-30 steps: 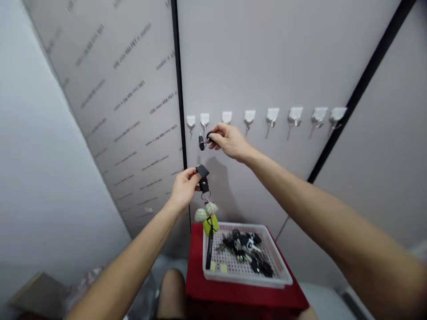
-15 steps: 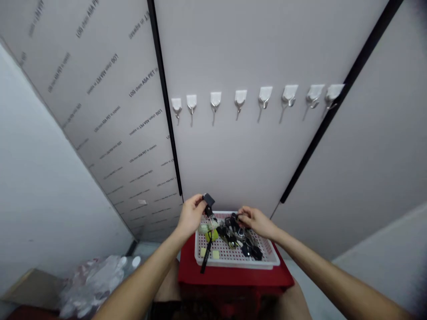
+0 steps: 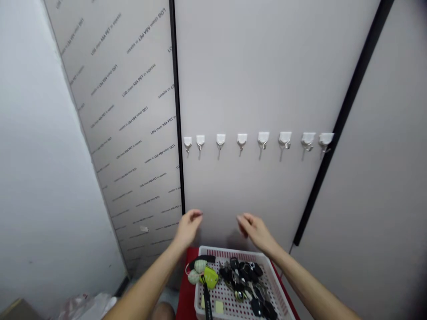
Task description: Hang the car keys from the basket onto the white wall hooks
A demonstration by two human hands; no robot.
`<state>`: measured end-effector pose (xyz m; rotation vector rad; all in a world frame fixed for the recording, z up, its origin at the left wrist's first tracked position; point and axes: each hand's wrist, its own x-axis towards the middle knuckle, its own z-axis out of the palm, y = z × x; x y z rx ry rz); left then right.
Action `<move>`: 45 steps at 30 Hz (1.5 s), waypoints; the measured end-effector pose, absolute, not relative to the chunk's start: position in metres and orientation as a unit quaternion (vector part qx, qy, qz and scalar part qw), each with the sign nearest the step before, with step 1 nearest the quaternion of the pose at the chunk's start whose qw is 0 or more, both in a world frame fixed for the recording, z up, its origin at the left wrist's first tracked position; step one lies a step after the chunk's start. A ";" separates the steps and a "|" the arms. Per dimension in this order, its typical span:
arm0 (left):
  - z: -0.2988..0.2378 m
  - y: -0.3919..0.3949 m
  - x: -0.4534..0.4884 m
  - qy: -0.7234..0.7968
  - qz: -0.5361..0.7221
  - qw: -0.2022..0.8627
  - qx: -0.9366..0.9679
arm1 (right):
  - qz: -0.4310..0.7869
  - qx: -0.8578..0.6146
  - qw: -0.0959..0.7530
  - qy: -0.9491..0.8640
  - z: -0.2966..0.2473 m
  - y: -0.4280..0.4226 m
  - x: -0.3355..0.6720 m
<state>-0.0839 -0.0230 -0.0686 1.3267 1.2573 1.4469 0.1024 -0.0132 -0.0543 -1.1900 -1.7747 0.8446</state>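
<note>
My left hand (image 3: 189,226) is raised just beyond the basket's back left corner, its fingers curled together with nothing visible in them. Above the back right side is my right hand (image 3: 255,229), slightly blurred, fingers bent inward and no object showing. Below both hands sits a white perforated basket (image 3: 227,251). A jumble of black keys and key fobs (image 3: 245,275) fills its middle and right. At its left lie a yellow-green pouch (image 3: 211,277), a pale green checked puffy charm (image 3: 200,266), a black strap (image 3: 207,298) and pale yellow sticky notes (image 3: 219,306).
A row of several white adhesive hooks (image 3: 242,138) with metal prongs runs across the grey wall panel (image 3: 267,66) ahead. Black strips (image 3: 176,89) border the panel. The basket rests on a red surface (image 3: 185,293). Plastic bags (image 3: 88,306) lie at lower left.
The black key holder has left my left hand; a black piece lies at the basket's back left. My right hand has come off the keys. The view has tilted upward.
</note>
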 end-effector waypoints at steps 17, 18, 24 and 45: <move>0.021 0.008 -0.043 0.346 0.426 0.609 0.573 | 0.644 -0.297 0.415 -0.570 0.029 0.006 0.070; 0.019 0.008 -0.043 0.348 0.427 0.610 0.570 | 0.642 -0.301 0.412 -0.572 0.028 0.006 0.069; 0.007 0.011 -0.050 0.351 0.435 0.614 0.556 | 0.647 -0.306 0.397 -0.575 0.017 0.012 0.061; -0.130 -0.020 -0.098 0.684 0.145 0.232 0.676 | 0.348 -0.537 0.167 -0.750 -0.153 -0.015 0.049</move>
